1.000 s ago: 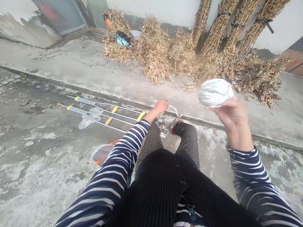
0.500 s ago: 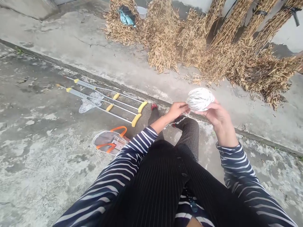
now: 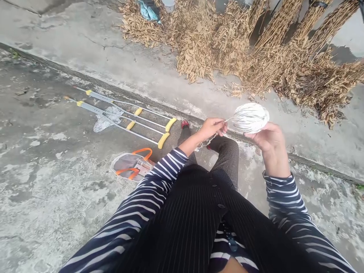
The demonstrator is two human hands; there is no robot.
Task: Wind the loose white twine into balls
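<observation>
A ball of white twine [image 3: 250, 118] sits in my right hand [image 3: 270, 142], whose fingers and thumb cup its underside. My left hand [image 3: 212, 129] pinches a thin strand that runs across a short gap to the ball. More loose twine dangles in a tangle below that hand [image 3: 205, 144], over my knees. The two hands are apart and do not touch.
Below my knees, a pair of metal crutches with yellow grips [image 3: 122, 117] lies on rough concrete, next to a clear bag with orange handles [image 3: 132, 163]. A concrete step edge [image 3: 313, 163] runs behind my hands, and dried plant bundles [image 3: 196, 41] stand beyond it.
My hands came together from wide apart, then the ball moved slightly right, away from my left hand. The strand now stretches between them. The whole view has shifted slightly.
</observation>
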